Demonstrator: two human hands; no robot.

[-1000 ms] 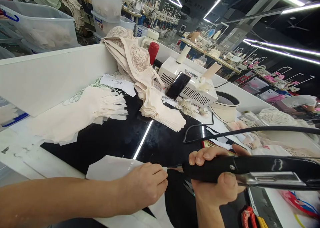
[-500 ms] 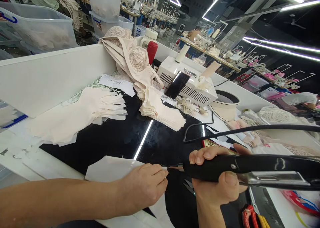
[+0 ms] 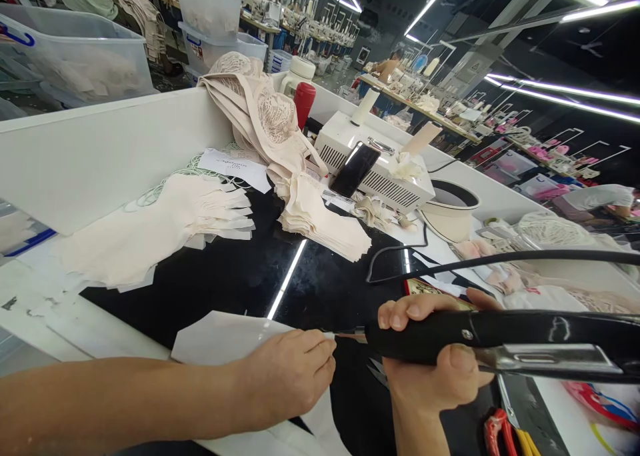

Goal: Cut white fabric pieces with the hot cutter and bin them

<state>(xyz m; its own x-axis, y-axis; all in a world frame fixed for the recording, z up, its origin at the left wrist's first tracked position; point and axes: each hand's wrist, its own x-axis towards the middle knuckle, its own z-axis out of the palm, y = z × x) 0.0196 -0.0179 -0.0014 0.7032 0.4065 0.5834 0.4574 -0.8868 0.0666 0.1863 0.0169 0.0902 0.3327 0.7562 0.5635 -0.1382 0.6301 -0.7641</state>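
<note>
Left hand (image 3: pixel 295 376) pinches the edge of the white sheet (image 3: pixel 225 339), right hand (image 3: pixel 435 369) grips the black handheld tool (image 3: pixel 495 336), tip at left fingertips, both over black tabletop (image 3: pixel 240 276).

There are two hands, one left hand (image 3: pixel 290 379) and one right hand (image 3: pixel 430 356), with one black tool (image 3: pixel 505 339) and at least one white sheet (image 3: pixel 215 339). The surface (image 3: pixel 235 283) bears two fabric stacks, a left stack (image 3: pixel 150 229) and a right stack (image 3: pixel 327 223), plus one phone (image 3: pixel 356 169), one vented box (image 3: pixel 385 169), one red bottle (image 3: pixel 303 104) and one round cream bin (image 3: pixel 450 213). Beyond it stand at least three clear tubs, one large (image 3: pixel 80 56) and two stacked (image 3: pixel 213 9).
</note>
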